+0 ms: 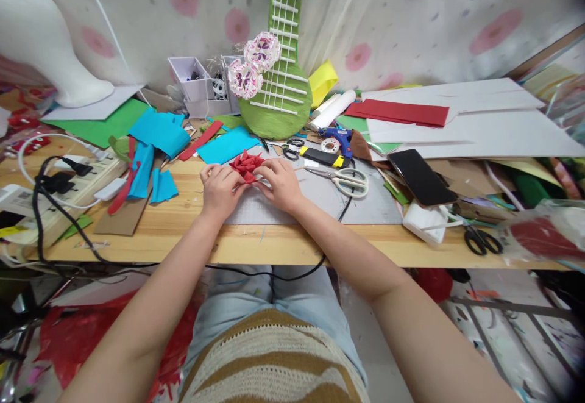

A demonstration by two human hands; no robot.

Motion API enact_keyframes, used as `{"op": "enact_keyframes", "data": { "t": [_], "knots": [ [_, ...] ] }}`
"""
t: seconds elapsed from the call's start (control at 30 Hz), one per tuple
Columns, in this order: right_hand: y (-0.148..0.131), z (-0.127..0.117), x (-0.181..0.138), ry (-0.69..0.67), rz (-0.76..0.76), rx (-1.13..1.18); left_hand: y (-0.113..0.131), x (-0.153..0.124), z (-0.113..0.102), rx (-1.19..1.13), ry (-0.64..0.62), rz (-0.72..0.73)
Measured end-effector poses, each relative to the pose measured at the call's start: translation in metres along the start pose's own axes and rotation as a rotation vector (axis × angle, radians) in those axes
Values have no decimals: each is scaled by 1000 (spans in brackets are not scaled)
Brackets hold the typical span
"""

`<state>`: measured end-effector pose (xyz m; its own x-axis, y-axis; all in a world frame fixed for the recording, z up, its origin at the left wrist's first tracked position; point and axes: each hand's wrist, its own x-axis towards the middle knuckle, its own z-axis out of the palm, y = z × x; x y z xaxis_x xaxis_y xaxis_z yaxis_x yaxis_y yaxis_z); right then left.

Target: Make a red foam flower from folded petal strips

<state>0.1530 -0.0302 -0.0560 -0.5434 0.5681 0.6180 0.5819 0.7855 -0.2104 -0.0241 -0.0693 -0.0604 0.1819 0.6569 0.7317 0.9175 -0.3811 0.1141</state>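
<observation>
A red paper flower (245,163) with layered, pointed petals rests between my hands over the grey cutting mat (256,213). My left hand (221,187) closes on its left side, thumb and fingers pinching the near edge. On the other side my right hand (278,185) pinches the flower's lower right edge, its fingertips nearly meeting those of the left. White-handled scissors (350,182) lie just right of my right hand, below a black and yellow utility knife (325,157). Blue paper (227,144) lies behind the flower.
A green guitar-shaped craft piece (276,113) with paper flowers stands at the back. A blue glue gun (338,138) lies near it. On the right are a phone (421,177) and black-handled scissors (483,241). A power strip (68,189) with trailing cables sits on the left.
</observation>
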Motion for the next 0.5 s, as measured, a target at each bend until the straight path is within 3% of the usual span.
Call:
{"op": "enact_keyframes", "data": {
  "t": [0.2, 0.5],
  "knots": [
    [3, 10, -1, -182, -11, 105, -1, 0, -3, -4, -48, 35],
    [9, 14, 0, -159, -44, 167, -6, 1, -4, 29, -3, 153]
  ]
}}
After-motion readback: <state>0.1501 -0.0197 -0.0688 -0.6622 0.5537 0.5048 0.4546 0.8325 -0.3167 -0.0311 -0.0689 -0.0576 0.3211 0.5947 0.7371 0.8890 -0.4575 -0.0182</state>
